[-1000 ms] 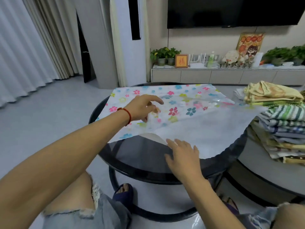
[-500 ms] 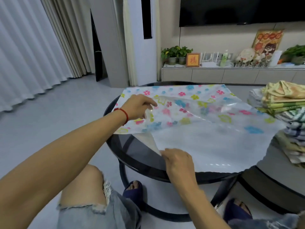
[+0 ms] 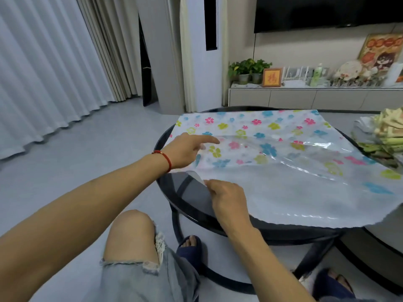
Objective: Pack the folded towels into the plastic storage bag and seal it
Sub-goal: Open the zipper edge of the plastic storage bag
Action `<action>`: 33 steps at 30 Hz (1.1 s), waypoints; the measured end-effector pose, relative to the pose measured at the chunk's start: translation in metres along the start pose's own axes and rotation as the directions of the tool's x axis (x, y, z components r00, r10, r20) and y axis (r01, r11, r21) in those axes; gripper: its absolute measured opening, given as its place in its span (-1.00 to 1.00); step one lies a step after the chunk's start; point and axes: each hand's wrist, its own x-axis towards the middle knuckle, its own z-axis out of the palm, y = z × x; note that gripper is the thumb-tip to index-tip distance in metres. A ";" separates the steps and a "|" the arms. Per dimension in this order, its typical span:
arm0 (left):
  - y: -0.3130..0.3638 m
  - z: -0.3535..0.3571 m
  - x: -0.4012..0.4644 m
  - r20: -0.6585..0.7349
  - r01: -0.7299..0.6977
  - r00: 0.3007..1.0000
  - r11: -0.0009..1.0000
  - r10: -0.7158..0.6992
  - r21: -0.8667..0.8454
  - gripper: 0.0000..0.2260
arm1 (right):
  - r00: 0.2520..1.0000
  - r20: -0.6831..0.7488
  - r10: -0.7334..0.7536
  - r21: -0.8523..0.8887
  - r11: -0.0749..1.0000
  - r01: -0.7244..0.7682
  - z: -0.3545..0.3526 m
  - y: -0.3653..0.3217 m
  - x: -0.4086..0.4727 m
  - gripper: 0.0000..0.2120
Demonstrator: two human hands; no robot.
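Note:
A large plastic storage bag [image 3: 283, 149] with coloured flower prints lies spread over the round dark glass table [image 3: 189, 192]. My left hand [image 3: 187, 149], with a red cord at the wrist, holds the flowered upper layer at its left edge, index finger stretched out. My right hand [image 3: 229, 197] pinches the plain white lower layer at the bag's near left corner. The two layers are parted a little between my hands. A stack of folded towels [image 3: 386, 134] sits at the far right, partly cut off by the frame edge.
A second round table [image 3: 370, 234] stands lower at the right. Behind are a low cabinet [image 3: 305, 97] with potted plants and small items, a wall television, and curtains at the left. My knees and slippered feet are under the table's near edge.
My view has swung left, so the towels sit nearer the frame edge. My left hand's index finger has stretched out on the top layer. My right hand stays at the near corner.

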 end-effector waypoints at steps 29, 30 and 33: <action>-0.004 -0.012 -0.001 -0.099 -0.057 0.993 0.990 0.070 0.130 -0.56 | 0.953 0.151 0.264 -0.126 0.961 -0.246 -0.025 0.038 -0.026 -0.45; 0.003 -0.009 -0.001 -0.073 -0.122 0.988 0.978 0.136 0.170 -0.59 | 0.921 0.106 0.374 -0.250 0.907 -0.339 -0.038 0.057 -0.028 -0.45; 0.036 0.004 0.009 -0.037 -0.281 0.953 0.924 0.300 0.258 -0.63 | 0.783 0.148 0.604 -0.472 0.739 -0.481 -0.061 0.099 -0.029 -0.42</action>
